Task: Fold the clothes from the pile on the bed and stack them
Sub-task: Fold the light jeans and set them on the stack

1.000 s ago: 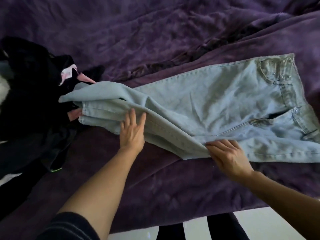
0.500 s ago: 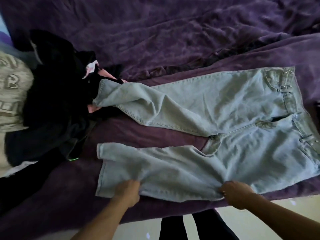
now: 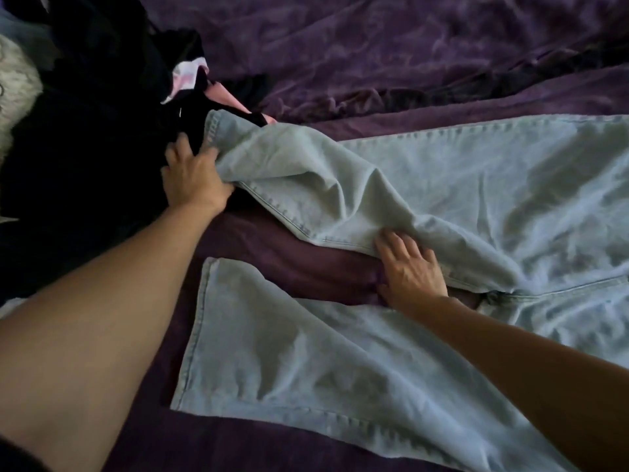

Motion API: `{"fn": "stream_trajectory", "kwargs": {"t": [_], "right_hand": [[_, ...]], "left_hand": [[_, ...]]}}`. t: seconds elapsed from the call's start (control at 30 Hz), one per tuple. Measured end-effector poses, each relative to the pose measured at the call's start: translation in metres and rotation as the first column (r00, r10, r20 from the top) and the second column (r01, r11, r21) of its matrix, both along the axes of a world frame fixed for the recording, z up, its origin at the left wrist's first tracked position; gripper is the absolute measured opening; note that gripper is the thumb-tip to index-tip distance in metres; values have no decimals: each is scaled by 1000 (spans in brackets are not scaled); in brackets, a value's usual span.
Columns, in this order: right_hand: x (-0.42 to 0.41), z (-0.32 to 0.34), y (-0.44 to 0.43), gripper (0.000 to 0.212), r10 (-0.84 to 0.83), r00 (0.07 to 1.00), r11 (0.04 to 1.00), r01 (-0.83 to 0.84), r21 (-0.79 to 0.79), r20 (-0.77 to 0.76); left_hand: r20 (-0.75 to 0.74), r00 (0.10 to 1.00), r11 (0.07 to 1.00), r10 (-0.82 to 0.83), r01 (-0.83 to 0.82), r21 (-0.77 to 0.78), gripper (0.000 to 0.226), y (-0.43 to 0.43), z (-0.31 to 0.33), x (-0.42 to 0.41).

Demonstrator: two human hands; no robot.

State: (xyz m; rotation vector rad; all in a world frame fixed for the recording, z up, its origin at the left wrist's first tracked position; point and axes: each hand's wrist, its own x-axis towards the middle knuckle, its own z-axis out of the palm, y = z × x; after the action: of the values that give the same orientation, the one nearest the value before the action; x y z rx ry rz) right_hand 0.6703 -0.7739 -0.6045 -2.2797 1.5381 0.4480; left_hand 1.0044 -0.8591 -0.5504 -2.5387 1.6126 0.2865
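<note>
Left hand (image 3: 194,178) pinches the far cuff of the jeans (image 3: 476,185), spread on the bed (image 3: 408,63) beside the pile (image 3: 85,131); right hand (image 3: 412,267) presses flat on the inseam. Best pull that leg straight, clear of the pile, before folding.

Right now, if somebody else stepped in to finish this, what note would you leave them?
Left grip pinches the jeans at the far leg's hem, against the dark pile.
Right grip rests flat on that leg's inner seam near the crotch.
Near leg lies flat on the purple bedspread.
Done: jeans spread out, legs apart.
Left: lay one leg over the other, fold, start a stack, then work through the pile.
</note>
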Motion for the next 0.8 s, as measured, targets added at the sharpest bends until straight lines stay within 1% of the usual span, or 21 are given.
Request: {"fn": "stream_trajectory", "kwargs": {"t": [0.03,0.07,0.1,0.13,0.17,0.2,0.23,0.27,0.33,0.37,0.4,0.43,0.47,0.53,0.57,0.6,0.63,0.67,0.7,0.77,0.8], "right_hand": [[-4,-5,1,55,5,1000,998,-4,-57,27],[-11,-7,2,38,-3,997,992,12,-123,73],[-19,-9,1,21,-26,992,981,49,-185,126],[-28,-8,-1,9,-66,982,975,101,-200,178],[-35,-3,-5,7,-113,969,972,154,-178,221],[-41,4,-8,17,-155,955,974,190,-124,252],[-45,10,-9,24,-176,948,976,203,-79,266],[-48,18,-10,22,-177,948,977,202,-70,266],[-46,32,-7,3,-139,951,983,166,-74,277],[-43,36,-5,9,-119,949,986,147,-76,293],[-38,40,-3,12,-96,947,989,125,-75,307],[-32,43,-3,15,-88,946,990,117,-75,312],[-25,44,-2,18,-83,946,992,110,-68,312],[-10,44,-2,30,-97,954,994,105,-11,284],[-2,44,-2,37,-92,958,996,92,13,272],[7,43,-2,43,-80,960,997,78,19,269],[15,41,-2,49,-65,964,998,62,21,259],[23,38,-1,55,-44,972,999,39,27,232],[30,35,0,62,-20,983,999,15,31,185],[42,24,1,73,10,998,1000,-10,10,60],[46,19,0,76,1,1000,1000,0,-13,6]], "left_hand": [[20,999,999,-32,32,-20,45,-2,-3,3],[7,997,993,-74,75,-90,31,-1,-4,5],[-53,990,976,-133,122,-180,23,2,-1,4],[-158,971,953,-180,133,-271,20,6,7,2],[-310,934,940,-176,66,-334,19,11,20,0],[-476,872,939,-112,-63,-337,19,15,35,0],[-613,789,936,-23,-198,-290,19,18,50,2],[-713,699,928,60,-302,-217,17,20,66,8],[-863,464,904,200,-427,-20,8,23,95,33],[-906,344,894,247,-442,76,8,24,107,49],[-921,270,884,283,-445,141,12,26,116,64],[-916,243,862,318,-477,172,13,27,119,76],[-906,243,826,346,-538,171,13,30,117,86],[-902,215,724,375,-675,140,14,38,101,94],[-903,179,672,392,-726,147,25,45,86,93],[-893,152,636,423,-752,173,45,54,69,91],[-868,147,619,475,-756,211,65,64,52,83],[-834,164,612,527,-754,238,79,74,33,76],[-804,199,615,560,-751,243,84,83,15,68],[-739,320,633,593,-753,181,78,98,-16,54],[-703,359,624,614,-766,153,77,104,-30,49]]}}
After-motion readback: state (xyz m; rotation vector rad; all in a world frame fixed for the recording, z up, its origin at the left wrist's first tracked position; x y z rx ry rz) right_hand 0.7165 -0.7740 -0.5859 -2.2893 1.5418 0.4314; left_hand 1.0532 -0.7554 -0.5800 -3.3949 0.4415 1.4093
